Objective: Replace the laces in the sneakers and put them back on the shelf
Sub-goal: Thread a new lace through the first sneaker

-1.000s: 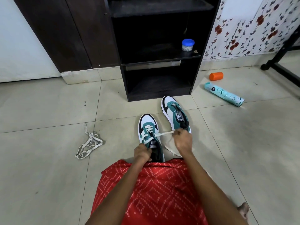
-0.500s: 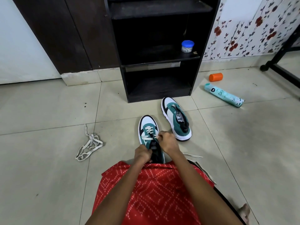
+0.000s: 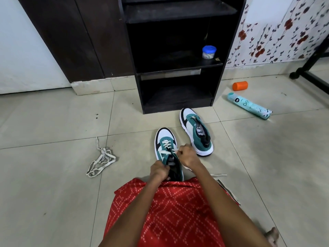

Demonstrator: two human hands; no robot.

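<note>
Two white, teal and black sneakers stand on the tiled floor in front of a black shelf unit (image 3: 175,56). The near sneaker (image 3: 164,139) is partly laced with a white lace. My left hand (image 3: 159,171) grips its heel collar. My right hand (image 3: 187,155) pinches the white lace (image 3: 175,151) at the sneaker's right eyelets. The lace's loose end (image 3: 219,175) trails on the floor to the right. The far sneaker (image 3: 195,131) has no lace and sits by the shelf's base. A used white lace (image 3: 101,160) lies bundled on the floor to the left.
A small blue-lidded jar (image 3: 209,52) stands on the middle shelf. An orange cap (image 3: 240,85) and a teal spray can (image 3: 249,106) lie on the floor to the right. A black metal frame (image 3: 309,73) stands at far right. My red-clothed knee (image 3: 169,211) fills the foreground.
My right hand had the lace pulled out taut to the right, then came back to the near sneaker's eyelets. The left hand stayed on the heel.
</note>
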